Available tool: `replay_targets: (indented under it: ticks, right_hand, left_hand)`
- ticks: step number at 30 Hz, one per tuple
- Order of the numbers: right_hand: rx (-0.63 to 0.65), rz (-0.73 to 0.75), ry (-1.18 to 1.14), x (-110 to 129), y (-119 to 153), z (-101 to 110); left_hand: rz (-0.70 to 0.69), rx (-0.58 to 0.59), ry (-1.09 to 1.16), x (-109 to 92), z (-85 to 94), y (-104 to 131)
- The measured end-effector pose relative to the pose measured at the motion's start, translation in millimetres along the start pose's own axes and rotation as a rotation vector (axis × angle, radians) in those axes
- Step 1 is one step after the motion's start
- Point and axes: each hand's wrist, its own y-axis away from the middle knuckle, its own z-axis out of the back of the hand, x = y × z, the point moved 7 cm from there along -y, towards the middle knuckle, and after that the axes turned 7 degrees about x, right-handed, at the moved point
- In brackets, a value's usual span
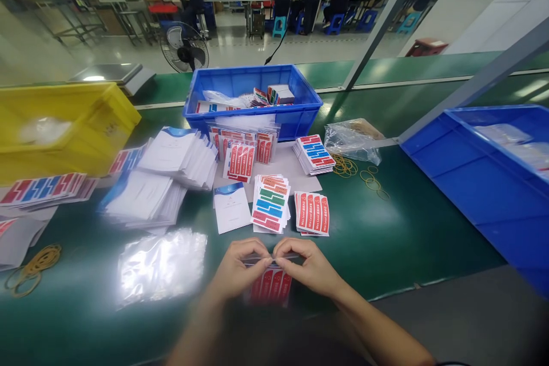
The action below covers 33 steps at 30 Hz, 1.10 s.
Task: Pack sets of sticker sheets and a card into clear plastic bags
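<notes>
Between my hands hangs a clear plastic bag (pixel 271 285) with red label stickers inside. My left hand (pixel 242 266) pinches its top edge from the left, and my right hand (pixel 305 266) pinches the same edge from the right; their fingertips meet near its middle. Just beyond lie a stack of multicoloured sticker sheets (pixel 270 204), a stack of red label sheets (pixel 312 213) and a white booklet (pixel 232 208) with a blue top. A pile of empty clear bags (pixel 162 266) lies left of my hands.
A blue bin (pixel 253 117) holding sticker packs stands behind, with filled bags (pixel 240 151) leaning at its front. Booklet stacks (pixel 167 151), a yellow bin (pixel 107 126) and rubber bands (pixel 36 266) are left. At right are another blue bin (pixel 454 171), sticker sheets (pixel 315 154) and a plastic bag (pixel 354 138).
</notes>
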Motion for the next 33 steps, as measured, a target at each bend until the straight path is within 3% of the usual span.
replay_targets:
  ticks: [3,6,10,13,15,17,19,21,23,25,28,33]
  right_hand:
    - [0.090,-0.094,0.039,-5,-5,-1]
    - [0.115,-0.085,0.145,3,-20,10]
    - [-0.088,0.013,0.193,33,-65,50]
    - [-0.283,0.118,0.310,60,-112,83]
    - [-0.403,0.192,0.525,75,-142,95]
    - [-0.426,0.266,0.914,81,-169,88]
    - [-0.287,0.258,1.222,65,-196,67]
    - [-0.040,0.230,1.393,35,-217,40]
    - [0.179,0.212,1.496,5,-230,16]
    - [0.259,0.196,1.525,-12,-240,4]
    - [0.252,0.174,1.544,-20,-250,1]
    - [0.101,0.071,1.585,-13,-259,22]
  left_hand:
    - [0.005,-0.063,0.029,5,10.1,4]
    - [-0.050,-0.245,0.112,13,31.8,10]
    - [-0.165,-0.631,0.277,21,68.0,27]
    - [-0.149,-0.789,0.272,24,81.2,36]
    - [-0.130,-0.811,0.261,25,84.1,38]
    - [-0.110,-0.803,0.259,27,84.9,37]
    - [-0.089,-0.789,0.256,29,85.0,36]
    - [-0.076,-0.776,0.250,31,85.0,34]
    - [-0.068,-0.763,0.239,33,84.7,34]
    - [-0.060,-0.752,0.224,34,84.4,33]
    - [-0.039,-0.731,0.196,35,83.5,33]
    - [-0.020,-0.706,0.147,31,82.2,29]
